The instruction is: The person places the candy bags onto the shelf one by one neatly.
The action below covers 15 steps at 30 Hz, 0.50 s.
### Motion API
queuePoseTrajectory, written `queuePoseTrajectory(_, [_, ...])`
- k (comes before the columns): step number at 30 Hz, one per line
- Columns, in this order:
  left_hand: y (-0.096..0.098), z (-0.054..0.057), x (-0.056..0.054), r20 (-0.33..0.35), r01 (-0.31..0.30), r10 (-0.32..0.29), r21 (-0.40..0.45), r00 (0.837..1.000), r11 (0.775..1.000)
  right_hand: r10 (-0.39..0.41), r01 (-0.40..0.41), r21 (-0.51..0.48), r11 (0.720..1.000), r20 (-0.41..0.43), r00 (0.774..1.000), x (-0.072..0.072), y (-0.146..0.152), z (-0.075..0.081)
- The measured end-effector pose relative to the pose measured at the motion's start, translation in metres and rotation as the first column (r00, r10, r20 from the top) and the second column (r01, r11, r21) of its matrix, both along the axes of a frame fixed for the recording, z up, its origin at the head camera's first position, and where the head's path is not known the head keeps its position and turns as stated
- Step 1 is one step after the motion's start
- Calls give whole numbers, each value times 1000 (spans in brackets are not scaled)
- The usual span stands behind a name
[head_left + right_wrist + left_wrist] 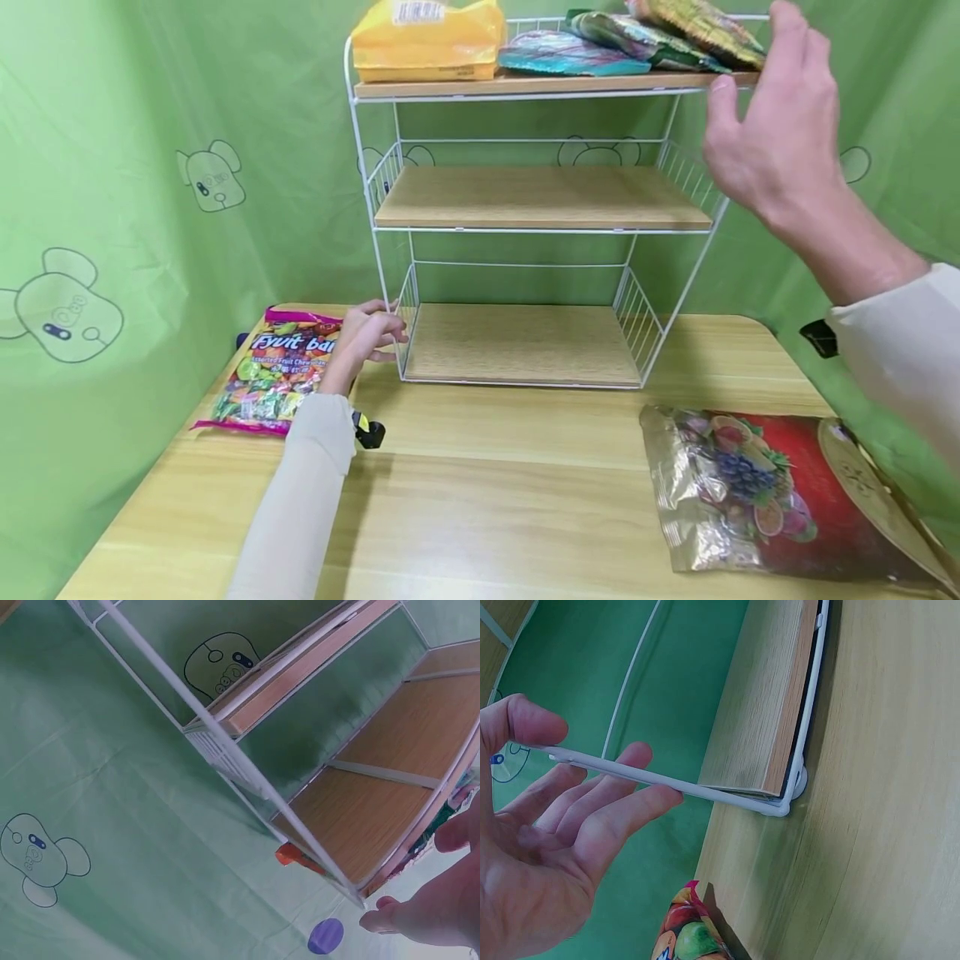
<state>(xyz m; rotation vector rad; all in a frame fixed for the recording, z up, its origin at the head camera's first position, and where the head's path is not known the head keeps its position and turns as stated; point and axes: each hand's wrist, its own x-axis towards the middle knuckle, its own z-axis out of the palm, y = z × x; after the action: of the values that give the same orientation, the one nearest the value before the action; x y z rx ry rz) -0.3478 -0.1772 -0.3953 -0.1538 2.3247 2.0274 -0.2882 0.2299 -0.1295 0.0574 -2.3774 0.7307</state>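
Note:
A white wire rack with three wooden shelves stands on the table. My left hand holds its lower front left post, thumb on one side and fingers on the other. Up at the top shelf's right front corner is my right hand, fingers extended and fairly straight, thumb tip at the shelf edge. Beside those fingers lies a gold-green snack packet, overlapping a green-white packet. A teal packet sits farther left. In the right wrist view, the right thumb overlaps the packets' edge.
A yellow package stands on the top shelf's left end. A bag of fruit candy lies left of the rack, near my left forearm. A red and gold bag lies at the table's right front. Green cloth surrounds the table.

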Motion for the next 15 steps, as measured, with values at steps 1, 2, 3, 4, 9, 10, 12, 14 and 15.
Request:
queuePoseTrajectory(1, [0, 0, 0, -1, 0, 0, -1, 1000, 1000, -13, 13, -10, 1000, -4, 1000, 1, 1, 0])
queuePoseTrajectory(2, [0, 0, 0, 0, -1, 1, -1, 1000, 1000, -23, 23, -21, 1000, -8, 1000, 3, 3, -1])
queuePoseTrajectory(3, [0, 0, 0, -1, -2, 2, -2, 1000, 1000, -33, 33, -30, 999, -6, 999, 4, 5, -3])
queuePoseTrajectory(4, [-1, 0, 0, -1, -3, 3, -2, 1000, 1000, -41, 41, -36, 999, 1, 999, 5, 8, -4])
queuePoseTrajectory(9, [0, -1, 0, 0, -5, 5, 7, 1000, 1000, -15, 15, -11, 1000, 57, 998, 8, 30, -22])
queuePoseTrajectory(10, [0, -1, 0, 1, -6, 6, 10, 1000, 1000, -4, 3, 2, 1000, 68, 998, 8, 35, -27])
queuePoseTrajectory(12, [0, -1, -1, 4, -9, 9, 19, 1000, 1000, 11, -14, 23, 1000, 101, 995, 9, 45, -37])
queuePoseTrajectory(14, [1, -1, -1, 6, -11, 11, 23, 1000, 1000, 10, -16, 46, 999, 133, 991, 9, 56, -49])
queuePoseTrajectory(15, [1, -1, 0, 7, -12, 11, 24, 1000, 1000, 9, -18, 54, 998, 157, 987, 8, 61, -54])
